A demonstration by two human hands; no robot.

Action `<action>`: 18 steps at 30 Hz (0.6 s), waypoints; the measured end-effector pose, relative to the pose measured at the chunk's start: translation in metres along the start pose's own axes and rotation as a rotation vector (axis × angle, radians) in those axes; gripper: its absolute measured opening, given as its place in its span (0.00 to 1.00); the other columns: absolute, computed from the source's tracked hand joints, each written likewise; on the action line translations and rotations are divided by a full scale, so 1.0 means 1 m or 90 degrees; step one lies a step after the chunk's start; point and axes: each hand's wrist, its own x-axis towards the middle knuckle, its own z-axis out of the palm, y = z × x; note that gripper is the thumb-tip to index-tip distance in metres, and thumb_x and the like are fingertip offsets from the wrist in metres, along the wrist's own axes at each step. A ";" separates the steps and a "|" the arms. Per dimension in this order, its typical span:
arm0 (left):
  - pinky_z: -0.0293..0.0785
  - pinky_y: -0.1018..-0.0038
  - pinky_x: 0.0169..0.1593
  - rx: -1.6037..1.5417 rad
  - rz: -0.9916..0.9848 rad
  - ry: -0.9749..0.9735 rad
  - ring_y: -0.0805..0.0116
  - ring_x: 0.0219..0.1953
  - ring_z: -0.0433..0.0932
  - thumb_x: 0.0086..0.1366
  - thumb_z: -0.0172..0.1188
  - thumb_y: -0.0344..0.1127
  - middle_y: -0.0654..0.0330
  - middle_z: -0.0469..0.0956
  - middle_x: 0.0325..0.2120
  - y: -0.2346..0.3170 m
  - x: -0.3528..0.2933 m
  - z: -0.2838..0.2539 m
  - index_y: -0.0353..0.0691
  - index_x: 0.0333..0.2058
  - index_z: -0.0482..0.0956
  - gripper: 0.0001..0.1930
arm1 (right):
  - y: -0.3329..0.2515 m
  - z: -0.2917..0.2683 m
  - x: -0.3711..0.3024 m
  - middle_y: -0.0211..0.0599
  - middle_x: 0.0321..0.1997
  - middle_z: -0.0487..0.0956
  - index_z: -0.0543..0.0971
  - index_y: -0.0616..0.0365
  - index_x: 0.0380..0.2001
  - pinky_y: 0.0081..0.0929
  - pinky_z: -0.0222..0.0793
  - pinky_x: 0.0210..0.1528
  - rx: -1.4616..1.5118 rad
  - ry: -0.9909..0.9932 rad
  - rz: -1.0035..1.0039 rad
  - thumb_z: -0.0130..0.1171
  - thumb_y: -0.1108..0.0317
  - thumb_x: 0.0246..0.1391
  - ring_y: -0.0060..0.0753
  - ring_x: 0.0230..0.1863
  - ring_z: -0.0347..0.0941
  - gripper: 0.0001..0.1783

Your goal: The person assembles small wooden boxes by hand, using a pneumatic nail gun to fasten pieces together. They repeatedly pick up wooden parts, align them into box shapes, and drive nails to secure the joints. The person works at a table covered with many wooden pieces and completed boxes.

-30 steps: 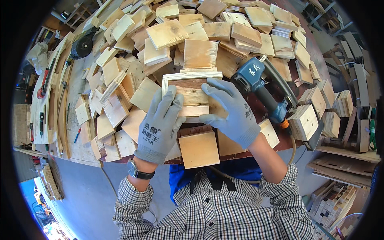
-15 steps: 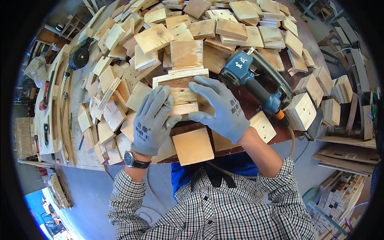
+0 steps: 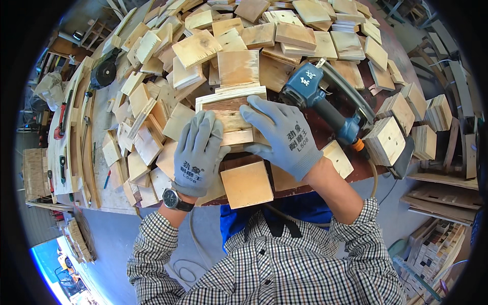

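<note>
Hands (image 3: 198,155) partly hide wooden box (image 3: 229,96)

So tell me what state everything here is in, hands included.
Left hand: gloved, gripping the wooden assembly's left side
Right hand: gloved, gripping its right side
Wooden assembly: held between both hands
Nail gun: lying on the table, not held
Hose: attached to it
Wood pieces: heaped loosely
Watch: strapped on
Sleeves: pushed up
</note>
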 end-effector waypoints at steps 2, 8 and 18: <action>0.63 0.49 0.75 0.002 0.001 -0.011 0.39 0.72 0.68 0.74 0.60 0.45 0.43 0.70 0.70 0.000 -0.001 0.000 0.33 0.67 0.75 0.29 | 0.000 0.000 -0.001 0.38 0.71 0.72 0.73 0.44 0.69 0.46 0.68 0.69 0.012 -0.001 0.000 0.78 0.55 0.50 0.46 0.67 0.73 0.43; 0.64 0.49 0.74 0.004 0.009 -0.001 0.40 0.72 0.69 0.76 0.58 0.45 0.44 0.71 0.69 0.001 0.002 0.004 0.33 0.67 0.75 0.28 | 0.018 -0.021 -0.004 0.43 0.69 0.74 0.73 0.50 0.70 0.47 0.71 0.68 0.158 -0.004 0.039 0.72 0.62 0.57 0.51 0.66 0.74 0.38; 0.67 0.50 0.73 0.006 0.025 0.026 0.40 0.70 0.72 0.68 0.69 0.45 0.45 0.74 0.68 -0.001 0.001 0.007 0.32 0.66 0.75 0.33 | -0.002 -0.070 -0.065 0.44 0.43 0.82 0.79 0.59 0.57 0.39 0.78 0.41 0.177 0.121 0.249 0.60 0.71 0.67 0.47 0.39 0.81 0.17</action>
